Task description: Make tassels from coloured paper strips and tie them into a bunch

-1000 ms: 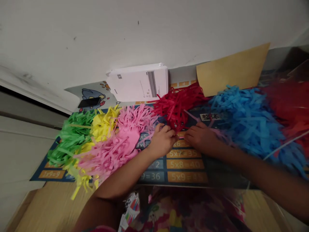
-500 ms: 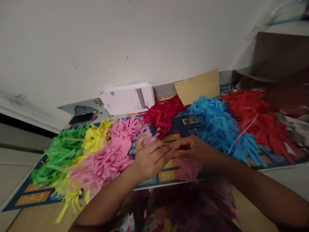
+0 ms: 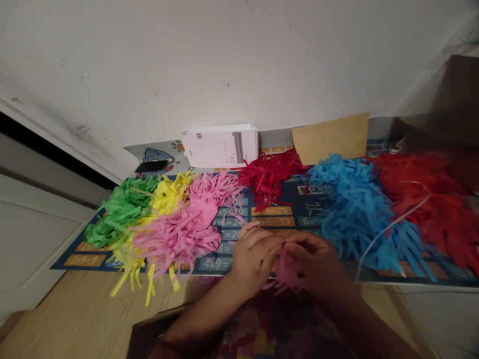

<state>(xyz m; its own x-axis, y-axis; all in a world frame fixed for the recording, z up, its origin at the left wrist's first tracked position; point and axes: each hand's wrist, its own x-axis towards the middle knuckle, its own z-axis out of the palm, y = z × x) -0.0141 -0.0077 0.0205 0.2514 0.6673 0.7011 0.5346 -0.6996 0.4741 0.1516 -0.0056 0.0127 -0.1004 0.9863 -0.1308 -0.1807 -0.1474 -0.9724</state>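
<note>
My left hand [image 3: 250, 257] and my right hand [image 3: 316, 257] meet at the front edge of the table mat. The fingers of both are pinched around the top of a pink paper tassel [image 3: 286, 271]. Its cut strips hang down between my hands, and my fingers hide part of it. Left of my hands lies a pile of pink fringed paper [image 3: 179, 239]. Dark red fringed paper [image 3: 267, 177] sits beyond them, and blue fringed paper [image 3: 352, 214] spreads to their right.
Green fringe [image 3: 123, 209] and yellow fringe [image 3: 170, 194] lie at the left, red fringe [image 3: 430, 199] at the right. A white cord [image 3: 392, 222] crosses the blue pile. Against the wall stand white cards [image 3: 220, 147] and a tan sheet [image 3: 331, 137]. A phone [image 3: 151, 166] lies back left.
The view has shifted, so the table things appear further right. My hands have come closer to my body, with the pink tassel now hanging between them over the mat's front edge.
</note>
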